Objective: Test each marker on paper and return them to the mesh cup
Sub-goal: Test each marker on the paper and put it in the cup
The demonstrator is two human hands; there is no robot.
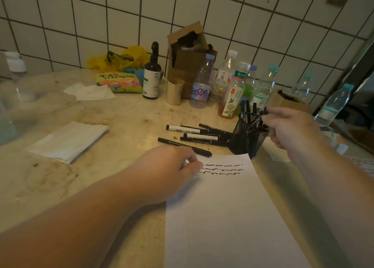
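Head view: mesh cup [248, 136] stands at the paper's [222, 207] far corner, holding several markers; right hand [287, 126] pinches one marker [263, 116] over its rim. Loose markers [194, 135] lie left of the cup. Left hand [172, 166], fingers curled together, presses the paper beside three scribbled lines [221, 168]. Behind the cup, a bottle [200, 85] reads "nten".

Marbled countertop [125, 113] under paper [224, 217], loose markers [194, 135], mesh cup [248, 138], bottles [202, 85], folded napkin [66, 141].

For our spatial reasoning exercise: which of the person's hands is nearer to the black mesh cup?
Right. The right hand is at the mesh cup rim, touching a marker there. The left hand rests on the paper, apart from the cup.
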